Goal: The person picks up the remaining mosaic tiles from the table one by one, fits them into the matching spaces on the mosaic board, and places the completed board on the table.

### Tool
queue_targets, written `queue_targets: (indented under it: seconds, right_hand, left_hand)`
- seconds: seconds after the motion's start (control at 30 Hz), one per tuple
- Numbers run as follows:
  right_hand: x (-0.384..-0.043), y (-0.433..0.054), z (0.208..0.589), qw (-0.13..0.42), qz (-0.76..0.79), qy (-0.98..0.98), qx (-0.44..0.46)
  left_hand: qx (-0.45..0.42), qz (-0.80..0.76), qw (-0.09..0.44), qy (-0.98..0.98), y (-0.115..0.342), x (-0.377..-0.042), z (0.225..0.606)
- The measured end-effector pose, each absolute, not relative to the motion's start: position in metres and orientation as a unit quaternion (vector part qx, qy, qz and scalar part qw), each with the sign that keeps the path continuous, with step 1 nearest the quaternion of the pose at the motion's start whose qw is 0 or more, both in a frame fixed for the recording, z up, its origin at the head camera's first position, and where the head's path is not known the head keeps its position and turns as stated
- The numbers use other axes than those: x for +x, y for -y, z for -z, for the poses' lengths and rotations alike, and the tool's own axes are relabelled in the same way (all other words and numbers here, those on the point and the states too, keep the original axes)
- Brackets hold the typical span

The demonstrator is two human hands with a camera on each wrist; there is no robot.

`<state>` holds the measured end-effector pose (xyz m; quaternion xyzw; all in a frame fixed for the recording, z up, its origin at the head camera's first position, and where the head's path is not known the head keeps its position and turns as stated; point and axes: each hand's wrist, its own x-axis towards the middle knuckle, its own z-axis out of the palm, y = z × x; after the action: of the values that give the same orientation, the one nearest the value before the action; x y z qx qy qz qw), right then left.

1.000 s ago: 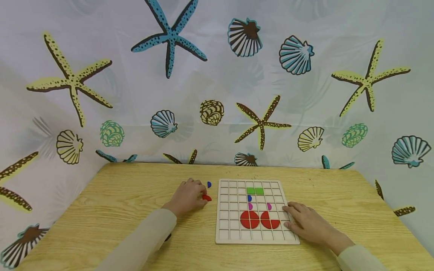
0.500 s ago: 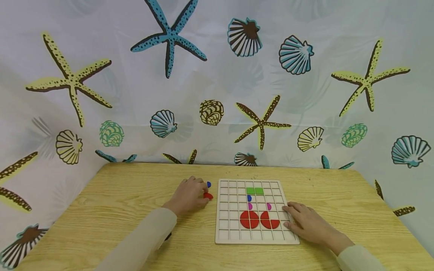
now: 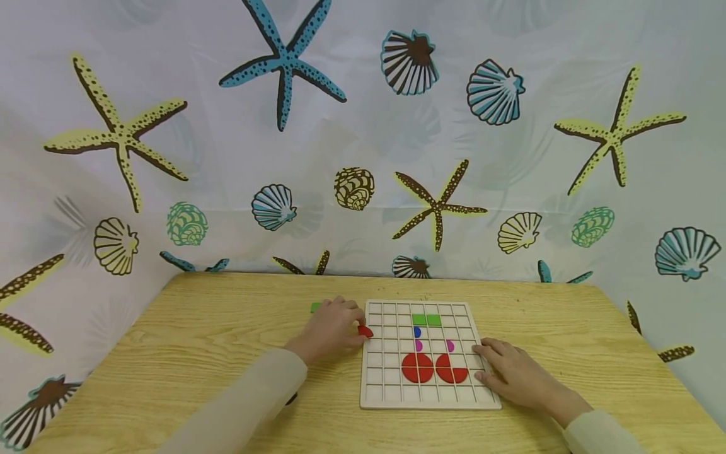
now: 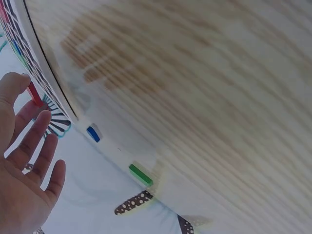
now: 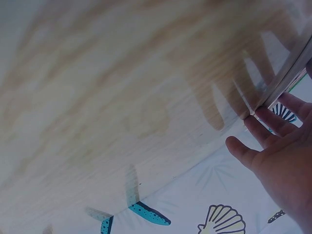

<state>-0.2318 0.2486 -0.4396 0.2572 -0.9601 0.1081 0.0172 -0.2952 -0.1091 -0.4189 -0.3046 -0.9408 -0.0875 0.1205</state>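
My left hand [image 3: 334,325] pinches a red quarter-circle piece [image 3: 365,331] between thumb and index finger, over the left edge of the white grid board [image 3: 374,397]. In the left wrist view the red piece [image 4: 34,93] shows edge-on, with the other fingers spread. Lying in the grid are a red full disc [image 3: 417,367], a three-quarter red disc [image 3: 448,372], two magenta half-circles [image 3: 450,346], a blue half-circle [image 3: 417,332] and two green squares [image 3: 426,320]. At the board's right edge rests my right hand [image 3: 516,375], fingers extended and touching the rim.
A green piece [image 3: 315,307] lies on the wooden table [image 3: 227,315] behind my left hand. Near the board, a loose blue piece [image 4: 93,133] appears in the left wrist view; the left hand hides it from the head view. A patterned curtain [image 3: 363,126] surrounds the table.
My left hand has lifted the red quarter-circle from the table and carried it right to the board's edge. The green piece behind it has come into sight. My right hand stays put.
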Motion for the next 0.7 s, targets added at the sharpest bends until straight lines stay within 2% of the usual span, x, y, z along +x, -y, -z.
queue_targets:
  seconds: [0.27,0.7]
  right_hand:
    - [-0.232,-0.249,0.44,0.024,-0.103,0.959,0.261]
    - [-0.234,-0.25,0.442,0.022,-0.103,0.96,0.259]
  left_hand:
    - [-0.313,0.079,0.098,0.941,0.087,-0.291,0.418]
    - [-0.352,0.058,0.094,0.93,0.048,-0.283,0.414]
